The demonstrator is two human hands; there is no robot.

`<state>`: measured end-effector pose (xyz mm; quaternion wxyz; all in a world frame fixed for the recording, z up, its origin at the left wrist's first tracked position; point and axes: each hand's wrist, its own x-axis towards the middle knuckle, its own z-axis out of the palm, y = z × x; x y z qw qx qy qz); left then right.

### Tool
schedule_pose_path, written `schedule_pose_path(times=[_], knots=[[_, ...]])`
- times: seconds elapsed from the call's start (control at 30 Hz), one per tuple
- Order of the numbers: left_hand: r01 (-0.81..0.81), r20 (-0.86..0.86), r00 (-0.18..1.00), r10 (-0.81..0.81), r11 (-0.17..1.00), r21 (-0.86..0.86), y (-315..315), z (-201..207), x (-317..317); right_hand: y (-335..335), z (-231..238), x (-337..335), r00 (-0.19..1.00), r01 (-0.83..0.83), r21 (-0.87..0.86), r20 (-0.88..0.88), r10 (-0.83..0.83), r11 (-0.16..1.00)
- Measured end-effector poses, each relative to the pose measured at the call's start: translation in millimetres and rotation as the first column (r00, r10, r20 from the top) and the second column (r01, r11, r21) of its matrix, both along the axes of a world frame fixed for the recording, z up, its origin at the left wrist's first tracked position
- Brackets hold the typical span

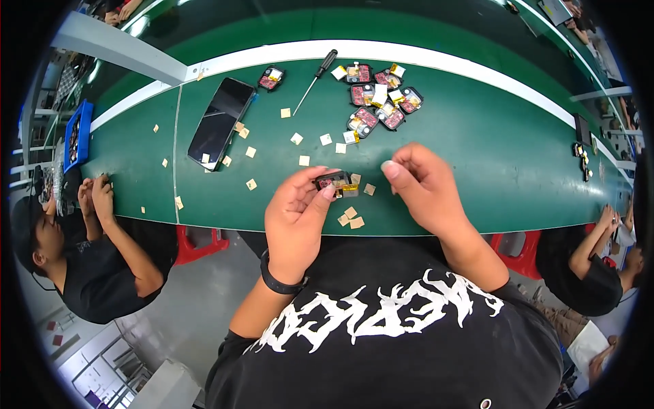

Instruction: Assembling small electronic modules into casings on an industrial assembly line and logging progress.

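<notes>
My left hand is closed on a small black device housing, thumb on its near side. Inside the housing show a red circuit board and a battery with yellow tape. To the right, apart from it, my right hand hovers over the table with its fingers curled in and the thumb close to the index finger. Whatever may be between those fingertips is too small to make out. Several small beige square pads lie just below and beside the housing.
Similar open housings with white batteries are clustered beyond my hands. A screwdriver, a black phone and a lone housing lie farther left. More beige pads dot the green table. People sit on both sides; a blue tray stands far left.
</notes>
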<state>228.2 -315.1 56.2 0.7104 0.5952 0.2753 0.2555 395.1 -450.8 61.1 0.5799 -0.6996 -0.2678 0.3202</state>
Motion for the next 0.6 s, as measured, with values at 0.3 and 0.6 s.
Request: schedule_pose_path(times=[0.3,0.6], knots=[[0.055,-0.014,0.998,-0.056,0.993,-0.105,0,-14,0,0,4,-7,0.981,-0.187,0.022,0.050,0.186,0.982],[0.066,0.052,0.997,-0.062,0.995,-0.079,0,-10,0,3,4,-20,0.987,-0.156,-0.061,0.031,0.158,0.986]])
